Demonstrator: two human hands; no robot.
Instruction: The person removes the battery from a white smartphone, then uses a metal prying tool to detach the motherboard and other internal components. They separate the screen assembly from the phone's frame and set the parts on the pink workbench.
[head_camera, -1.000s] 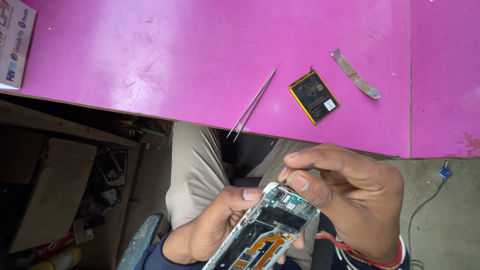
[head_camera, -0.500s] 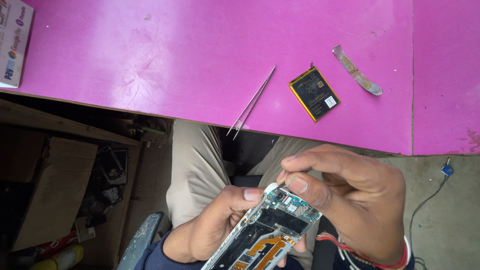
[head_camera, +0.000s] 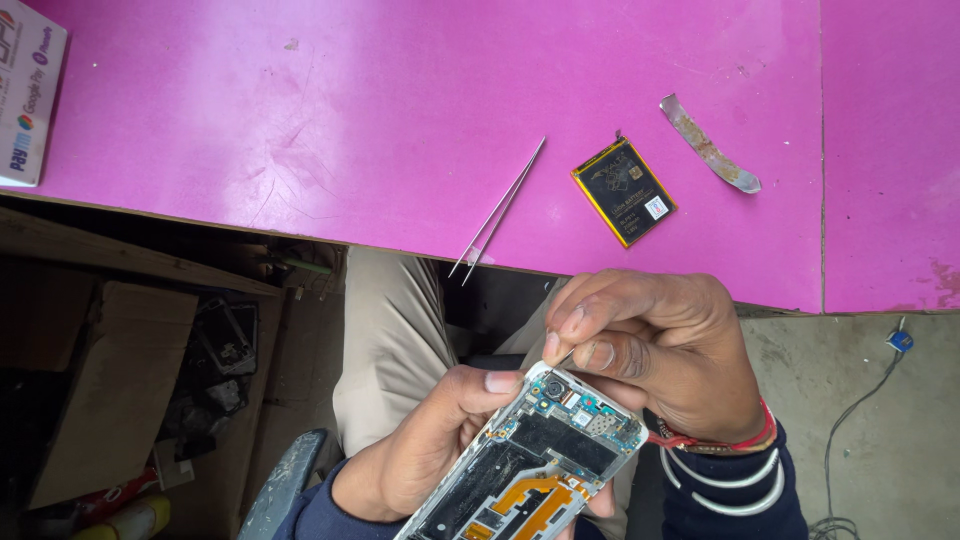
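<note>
Little moved since the earlier frames: both hands stayed over the lap, opened phone (head_camera: 530, 465) tilted a touch more, table items unchanged. Left hand (head_camera: 425, 450) wrapped under and around the phone, thumb pressed on its top left corner, holding it firmly with back cover off and circuit board and orange flex cable exposed. Right hand (head_camera: 660, 350) pinched narrow on a thin metal tool (head_camera: 565, 357), tip resting by the camera corner at the phone's top edge; kind of tool could not be told. Tweezers (head_camera: 498, 212) lay on the pink table (head_camera: 300, 120) overhanging its near edge, flat battery (head_camera: 624, 192) just right of them, bent metal strip (head_camera: 710, 146) further right, printed card (head_camera: 28, 90) at far left. Judged best handled with light pressure only, tip kept off the camera lens and small connectors, phone braced steady by the thumb, wrist low for control
</note>
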